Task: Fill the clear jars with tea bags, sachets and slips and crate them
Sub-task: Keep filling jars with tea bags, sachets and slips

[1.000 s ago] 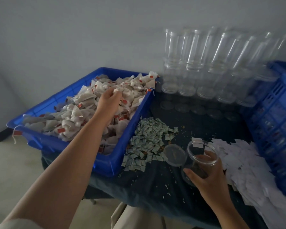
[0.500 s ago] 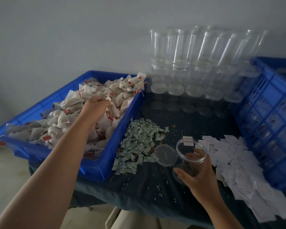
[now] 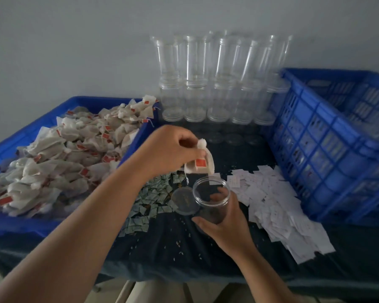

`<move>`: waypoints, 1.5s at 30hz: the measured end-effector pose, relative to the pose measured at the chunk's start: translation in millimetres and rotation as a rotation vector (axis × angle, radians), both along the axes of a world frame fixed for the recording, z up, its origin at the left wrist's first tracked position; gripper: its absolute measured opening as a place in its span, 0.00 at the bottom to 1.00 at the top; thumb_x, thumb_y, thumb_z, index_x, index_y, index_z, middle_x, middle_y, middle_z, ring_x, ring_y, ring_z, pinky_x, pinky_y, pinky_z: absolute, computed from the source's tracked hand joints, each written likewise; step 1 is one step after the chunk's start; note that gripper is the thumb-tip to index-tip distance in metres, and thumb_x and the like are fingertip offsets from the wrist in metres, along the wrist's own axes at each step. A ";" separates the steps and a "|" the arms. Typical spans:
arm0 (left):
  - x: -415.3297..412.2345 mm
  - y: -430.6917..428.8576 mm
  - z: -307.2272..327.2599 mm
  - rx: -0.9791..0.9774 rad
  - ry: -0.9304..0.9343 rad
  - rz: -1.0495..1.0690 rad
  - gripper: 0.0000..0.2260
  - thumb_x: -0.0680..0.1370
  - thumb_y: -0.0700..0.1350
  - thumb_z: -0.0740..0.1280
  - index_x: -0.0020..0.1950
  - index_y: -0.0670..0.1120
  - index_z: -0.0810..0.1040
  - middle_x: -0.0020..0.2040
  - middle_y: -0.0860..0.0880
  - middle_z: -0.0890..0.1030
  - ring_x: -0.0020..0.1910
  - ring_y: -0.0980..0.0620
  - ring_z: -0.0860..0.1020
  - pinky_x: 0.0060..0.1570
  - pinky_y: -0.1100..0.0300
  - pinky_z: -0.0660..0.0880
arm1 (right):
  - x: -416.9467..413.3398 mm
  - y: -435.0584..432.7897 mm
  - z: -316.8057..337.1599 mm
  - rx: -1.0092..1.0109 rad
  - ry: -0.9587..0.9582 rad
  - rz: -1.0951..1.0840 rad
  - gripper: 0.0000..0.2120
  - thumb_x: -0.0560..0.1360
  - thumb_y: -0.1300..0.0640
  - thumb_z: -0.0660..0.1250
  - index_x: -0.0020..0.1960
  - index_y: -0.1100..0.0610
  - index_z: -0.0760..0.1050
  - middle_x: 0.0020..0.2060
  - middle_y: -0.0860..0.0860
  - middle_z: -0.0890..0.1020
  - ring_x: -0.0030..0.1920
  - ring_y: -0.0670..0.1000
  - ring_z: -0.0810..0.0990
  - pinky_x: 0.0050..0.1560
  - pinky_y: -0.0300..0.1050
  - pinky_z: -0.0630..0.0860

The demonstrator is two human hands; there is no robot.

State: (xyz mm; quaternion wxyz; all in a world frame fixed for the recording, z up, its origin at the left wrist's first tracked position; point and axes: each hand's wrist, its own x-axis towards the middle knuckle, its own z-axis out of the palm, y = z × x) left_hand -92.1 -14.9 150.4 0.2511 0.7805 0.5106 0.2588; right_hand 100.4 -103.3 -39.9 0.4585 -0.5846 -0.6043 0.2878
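Observation:
My left hand [image 3: 173, 147] pinches a white tea bag [image 3: 200, 164] with a red tag and holds it just above and left of an open clear jar [image 3: 211, 199]. My right hand [image 3: 225, 224] grips that jar by its side, tilted on the dark table. The jar's clear lid [image 3: 184, 201] lies flat beside it on the left. A blue bin [image 3: 92, 103] heaped with tea bags [image 3: 70, 154] fills the left. Greenish sachets [image 3: 151, 204] lie in a pile under my left wrist. White slips [image 3: 276, 206] spread out to the right of the jar.
Stacked empty clear jars [image 3: 217, 84] stand along the back wall. A blue slatted crate [image 3: 328, 149] stands at the right. Loose grains are scattered on the dark tablecloth [image 3: 173, 248] near the front edge.
My left hand has lifted a tea bag out of the blue bin and carried it right, to just above the jar. My right hand keeps hold of the jar.

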 end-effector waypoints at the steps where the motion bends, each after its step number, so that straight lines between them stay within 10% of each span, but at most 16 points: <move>1: 12.5 -2.0 -7.2 -0.013 0.078 -0.037 0.04 0.77 0.57 0.78 0.49 0.61 0.85 0.42 0.64 0.85 0.41 0.67 0.83 0.36 0.71 0.76 | 1.1 -0.9 -1.0 -0.006 -0.001 -0.004 0.43 0.61 0.31 0.83 0.69 0.27 0.64 0.63 0.29 0.78 0.60 0.34 0.81 0.54 0.37 0.81; 5: 39.3 -9.6 -37.3 -0.159 0.254 -0.122 0.20 0.75 0.58 0.79 0.66 0.58 0.82 0.48 0.63 0.86 0.45 0.66 0.83 0.52 0.59 0.82 | 4.5 -3.0 0.7 -0.028 0.018 -0.011 0.42 0.60 0.25 0.80 0.67 0.25 0.62 0.62 0.28 0.79 0.57 0.33 0.82 0.50 0.38 0.82; 9: 40.2 -9.6 -39.0 -0.157 -0.087 -0.008 0.12 0.74 0.67 0.74 0.51 0.61 0.84 0.39 0.61 0.85 0.33 0.65 0.81 0.36 0.66 0.78 | 3.7 -2.4 5.1 -0.018 0.021 -0.003 0.41 0.61 0.28 0.81 0.67 0.25 0.62 0.62 0.28 0.79 0.58 0.33 0.82 0.48 0.28 0.79; 13: 36.0 -12.4 -29.9 -0.259 -0.291 -0.102 0.13 0.73 0.68 0.74 0.52 0.63 0.85 0.43 0.58 0.86 0.37 0.61 0.84 0.44 0.61 0.81 | 4.5 -3.3 4.4 -0.001 0.043 0.008 0.39 0.63 0.31 0.83 0.66 0.25 0.64 0.62 0.29 0.80 0.57 0.36 0.84 0.51 0.31 0.81; 20: 37.6 -19.6 -30.7 -0.272 0.253 -0.275 0.21 0.81 0.43 0.71 0.73 0.59 0.77 0.57 0.63 0.86 0.52 0.68 0.83 0.59 0.61 0.80 | 6.8 -2.5 1.6 -0.021 0.027 0.019 0.40 0.65 0.29 0.81 0.70 0.30 0.64 0.60 0.36 0.83 0.54 0.40 0.86 0.50 0.42 0.85; 26: -24.4 25.0 -6.5 -0.019 0.088 0.128 0.11 0.81 0.45 0.73 0.53 0.64 0.81 0.46 0.64 0.87 0.43 0.62 0.86 0.45 0.58 0.82 | 5.9 -5.0 -0.2 -0.002 0.036 0.004 0.42 0.62 0.23 0.79 0.70 0.29 0.63 0.62 0.30 0.80 0.56 0.38 0.85 0.52 0.40 0.84; 33: -133.6 90.0 -52.4 -0.322 0.563 0.379 0.31 0.82 0.38 0.70 0.84 0.51 0.65 0.77 0.42 0.75 0.68 0.41 0.77 0.64 0.47 0.75 | 9.0 -6.0 -0.6 -0.010 0.084 0.025 0.44 0.61 0.26 0.82 0.70 0.31 0.65 0.61 0.31 0.81 0.55 0.39 0.86 0.52 0.40 0.85; 38: -151.1 93.5 -78.1 -0.296 0.577 0.374 0.12 0.87 0.41 0.63 0.67 0.44 0.82 0.63 0.42 0.83 0.56 0.45 0.78 0.55 0.54 0.70 | 8.1 -5.2 1.0 -0.005 0.112 0.027 0.45 0.58 0.22 0.79 0.69 0.29 0.64 0.60 0.30 0.82 0.53 0.39 0.87 0.51 0.34 0.83; 45: -153.6 89.2 -61.4 -0.040 0.449 0.596 0.12 0.86 0.48 0.64 0.60 0.41 0.80 0.53 0.42 0.83 0.49 0.45 0.82 0.42 0.55 0.75 | 6.6 -2.4 -2.8 -0.018 0.114 0.049 0.44 0.61 0.31 0.84 0.70 0.34 0.66 0.58 0.35 0.84 0.51 0.43 0.88 0.49 0.44 0.86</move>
